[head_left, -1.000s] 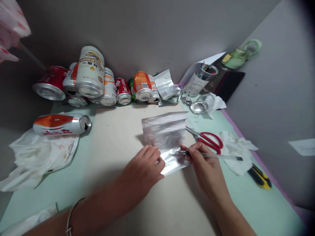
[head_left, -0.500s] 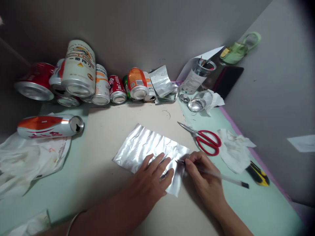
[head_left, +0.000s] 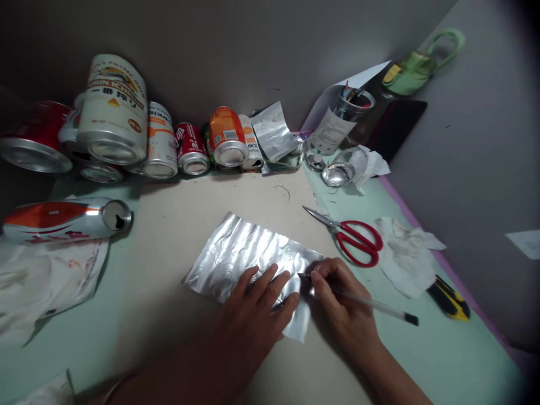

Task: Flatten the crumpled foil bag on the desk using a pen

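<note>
A crinkled silver sheet of can metal [head_left: 240,253] lies on the beige board [head_left: 169,225] in front of me. Across its lower edge rests my left hand [head_left: 261,309], fingers spread and pressing it down. My right hand [head_left: 346,304] grips a clear-barrelled pen [head_left: 375,305], whose dark tip meets the sheet near its right part. The pen's black end points out to the right. Just beyond my right hand, red-handled scissors [head_left: 358,242] lie with their blades toward the upper left.
Several drink cans, including a large beer can [head_left: 113,112] and an orange can [head_left: 228,135], line the back. A white-and-orange can [head_left: 67,219] lies at left. Crumpled tissue [head_left: 405,259], a yellow-black cutter [head_left: 449,298] and a pen jar [head_left: 337,124] are at right.
The pen tip has shifted slightly left along the sheet with my right hand. My left hand keeps its place on the sheet. The whole view has turned a little.
</note>
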`<state>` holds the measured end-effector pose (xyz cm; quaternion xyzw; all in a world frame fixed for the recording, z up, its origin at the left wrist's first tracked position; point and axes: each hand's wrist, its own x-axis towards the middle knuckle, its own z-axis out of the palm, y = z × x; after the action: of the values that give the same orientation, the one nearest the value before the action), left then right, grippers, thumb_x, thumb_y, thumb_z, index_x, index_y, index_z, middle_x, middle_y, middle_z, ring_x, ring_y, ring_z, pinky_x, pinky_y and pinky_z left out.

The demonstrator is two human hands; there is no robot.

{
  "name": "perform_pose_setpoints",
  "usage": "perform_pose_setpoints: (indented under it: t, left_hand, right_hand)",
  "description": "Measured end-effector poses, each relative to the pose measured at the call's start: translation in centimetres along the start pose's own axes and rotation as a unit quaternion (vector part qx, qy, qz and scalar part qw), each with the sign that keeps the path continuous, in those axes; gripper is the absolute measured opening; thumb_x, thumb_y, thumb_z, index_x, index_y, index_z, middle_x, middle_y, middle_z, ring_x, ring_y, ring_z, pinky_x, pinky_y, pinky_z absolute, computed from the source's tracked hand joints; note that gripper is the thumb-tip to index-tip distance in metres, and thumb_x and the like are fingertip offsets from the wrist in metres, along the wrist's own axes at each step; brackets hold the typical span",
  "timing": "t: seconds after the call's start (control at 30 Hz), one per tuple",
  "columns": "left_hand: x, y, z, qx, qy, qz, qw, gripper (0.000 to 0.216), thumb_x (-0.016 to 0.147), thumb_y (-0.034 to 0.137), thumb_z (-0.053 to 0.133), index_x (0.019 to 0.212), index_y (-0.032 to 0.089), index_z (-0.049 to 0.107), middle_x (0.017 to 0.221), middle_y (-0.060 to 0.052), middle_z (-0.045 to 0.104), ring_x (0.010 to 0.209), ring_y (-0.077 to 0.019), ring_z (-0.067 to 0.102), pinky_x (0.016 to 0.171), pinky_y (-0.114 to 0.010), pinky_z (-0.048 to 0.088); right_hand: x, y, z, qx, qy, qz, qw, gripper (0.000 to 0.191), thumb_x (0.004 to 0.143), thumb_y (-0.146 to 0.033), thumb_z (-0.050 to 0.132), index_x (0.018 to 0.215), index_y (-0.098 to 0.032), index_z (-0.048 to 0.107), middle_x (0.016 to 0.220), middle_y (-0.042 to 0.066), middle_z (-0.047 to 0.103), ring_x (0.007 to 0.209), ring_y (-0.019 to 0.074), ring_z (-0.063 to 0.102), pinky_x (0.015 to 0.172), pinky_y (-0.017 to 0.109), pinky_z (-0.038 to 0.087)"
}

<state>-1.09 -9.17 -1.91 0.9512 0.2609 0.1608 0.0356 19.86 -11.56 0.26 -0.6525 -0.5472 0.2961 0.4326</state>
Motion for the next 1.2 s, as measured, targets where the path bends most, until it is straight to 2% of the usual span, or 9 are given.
perform_pose_setpoints:
  t: [0.13,0.37,0.5,0.6,0.7,0.93,1.2]
  left_hand:
    - [0.0,-0.1,0.1,-0.007,-0.009,-0.003,1.0,0.041,0.107,0.037,0.062,0.144,0.021,0.057,0.158,-0.012,0.053,0.151,-0.0289,0.044,0.123,-0.05,0.037]
    - [0.2,-0.5,0.4,-0.037,-0.015,0.021,0.999,0.056,0.094,0.041,0.08,0.14,0.018,0.058,0.152,-0.016,0.058,0.144,-0.0325,0.051,0.117,-0.052,0.043]
    - [0.1,-0.3,0.7,-0.041,0.009,-0.001,0.999,0.042,0.099,0.034,0.073,0.137,0.02,0.06,0.151,-0.013,0.06,0.145,-0.03,0.051,0.12,-0.051,0.04]
    - [0.1,-0.6,0.7,-0.04,0.003,0.018,0.999,0.039,0.103,0.034,0.068,0.138,0.02,0.059,0.151,-0.013,0.06,0.145,-0.0299,0.051,0.118,-0.05,0.043]
    - [0.1,-0.8,0.5,-0.04,-0.017,0.021,0.999,0.044,0.101,0.036,0.07,0.14,0.02,0.058,0.152,-0.014,0.058,0.146,-0.0311,0.05,0.118,-0.052,0.043]
    - [0.1,-0.5,0.6,-0.039,-0.003,0.008,0.999,0.045,0.1,0.036,0.072,0.139,0.02,0.058,0.151,-0.013,0.059,0.145,-0.0298,0.051,0.118,-0.051,0.041]
    - [0.6,-0.6,-0.4,-0.039,-0.004,0.018,0.999,0.044,0.099,0.031,0.073,0.138,0.019,0.058,0.149,-0.011,0.063,0.14,-0.0298,0.057,0.115,-0.049,0.044]
  right_hand:
    - [0.2,-0.1,-0.3,0.008,-0.029,0.006,1.0,0.024,0.102,-0.028,0.056,0.078,-0.025,0.052,0.07,-0.002,0.054,0.059,0.0161,0.047,0.053,0.03,0.038]
    - [0.1,0.4,-0.9,0.027,-0.078,0.015,0.996,0.027,0.105,-0.032,0.054,0.08,-0.025,0.049,0.072,-0.002,0.051,0.065,0.0174,0.047,0.057,0.031,0.036]
    - [0.1,0.4,-1.2,0.031,-0.086,0.021,0.996,0.028,0.106,-0.034,0.053,0.08,-0.025,0.048,0.072,-0.002,0.051,0.065,0.0177,0.046,0.057,0.032,0.035]
    - [0.2,0.3,-1.4,0.037,-0.092,0.028,0.995,0.028,0.105,-0.035,0.054,0.079,-0.025,0.048,0.073,-0.001,0.052,0.066,0.0181,0.047,0.057,0.032,0.035]
    - [0.3,0.3,-1.4,0.048,-0.077,0.032,0.995,0.028,0.104,-0.034,0.056,0.078,-0.025,0.05,0.072,-0.002,0.051,0.065,0.0178,0.046,0.057,0.032,0.036]
    - [0.4,0.3,-0.7,0.027,-0.002,0.021,0.999,0.024,0.098,-0.028,0.061,0.076,-0.025,0.055,0.067,-0.002,0.054,0.059,0.0167,0.047,0.054,0.031,0.038]
    - [0.5,0.1,-0.6,0.017,-0.027,0.018,0.999,0.022,0.099,-0.027,0.059,0.078,-0.025,0.053,0.071,-0.001,0.057,0.06,0.0165,0.05,0.054,0.031,0.038]
